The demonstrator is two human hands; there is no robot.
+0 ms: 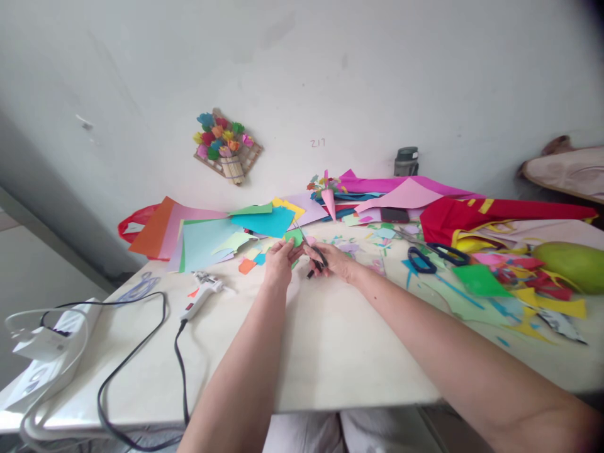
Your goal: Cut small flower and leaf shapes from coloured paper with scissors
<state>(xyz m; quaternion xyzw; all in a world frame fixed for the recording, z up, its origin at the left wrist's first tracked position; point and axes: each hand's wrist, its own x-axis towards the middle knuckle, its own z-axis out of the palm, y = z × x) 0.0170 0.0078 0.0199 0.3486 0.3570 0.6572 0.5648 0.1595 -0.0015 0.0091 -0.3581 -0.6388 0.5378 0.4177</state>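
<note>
My left hand (282,260) pinches a small piece of green paper (295,236) over the middle of the table. Close beside it, my right hand (330,260) is wrapped round the dark handles of a pair of small scissors (319,257). The thin blades point up and away, next to the green paper; whether they touch it I cannot tell. Small cut squares, among them an orange paper square (246,266), lie left of my left hand. Tiny paper scraps (349,245) are scattered beyond my right hand.
A white glue gun (202,297) with a black cord lies at left, near a power strip (56,352). Coloured paper sheets (207,236) spread behind. Larger scissors (421,259), scraps and a green mango-like object (573,267) lie at right. A pink paper cone (329,202) holds paper flowers.
</note>
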